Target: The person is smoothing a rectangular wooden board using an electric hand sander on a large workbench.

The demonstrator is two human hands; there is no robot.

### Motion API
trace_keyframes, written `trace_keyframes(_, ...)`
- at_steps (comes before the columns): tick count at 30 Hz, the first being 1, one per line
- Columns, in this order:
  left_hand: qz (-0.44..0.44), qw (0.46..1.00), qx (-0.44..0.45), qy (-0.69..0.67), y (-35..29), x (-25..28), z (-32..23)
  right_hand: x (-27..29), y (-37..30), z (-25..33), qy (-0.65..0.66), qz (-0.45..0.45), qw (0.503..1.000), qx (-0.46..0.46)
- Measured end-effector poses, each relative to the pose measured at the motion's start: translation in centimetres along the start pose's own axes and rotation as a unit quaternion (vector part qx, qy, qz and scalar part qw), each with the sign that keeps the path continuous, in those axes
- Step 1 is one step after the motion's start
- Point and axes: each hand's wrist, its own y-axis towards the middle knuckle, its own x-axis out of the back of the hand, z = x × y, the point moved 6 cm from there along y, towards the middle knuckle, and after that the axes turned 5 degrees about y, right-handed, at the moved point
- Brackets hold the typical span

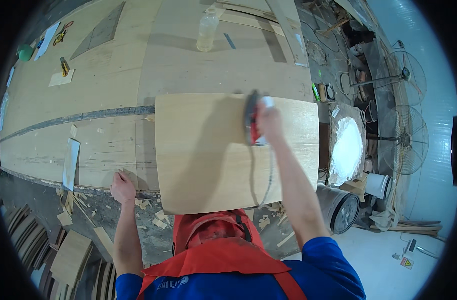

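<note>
My right hand (269, 122) is wrapped round the handle of a red and dark grey clothes iron (250, 120). The iron is on the pale wood panel (203, 155), right of its middle and towards its far side, and is slightly blurred. A cord (269, 182) runs from the iron down over the panel's near edge. My left hand (122, 188) is at the near edge of the workbench, left of the panel. Its fingers are curled in, and nothing shows in them.
A clear bottle (207, 30) of pale liquid stands beyond the panel. A metal strip (71, 162) lies left, with a yellow utility knife (64, 67) farther off. Right are a tray of white material (347, 150), a bucket (342, 210) and two fans (403, 140). Wood scraps litter the floor.
</note>
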Motion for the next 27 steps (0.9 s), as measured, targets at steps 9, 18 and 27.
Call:
trace_keyframes(9, 0.022, 0.998, 0.047, -0.018, 0.1, -0.7, 1.4, -9.9, -7.9, 8.2, -0.066, 0.232, 0.954, 0.176)
trace_keyframes(18, 0.021, 0.999, 0.009, -0.025, 0.3, -0.8, 0.1, 14.6, 4.5, -14.9, 0.199, -0.176, 0.945, -0.192)
trace_keyframes(27, 0.028, 0.992, 0.020, -0.119, -0.5, 0.5, 2.0, -8.3, -10.5, 3.9, -0.113, 0.086, 0.990, 0.004)
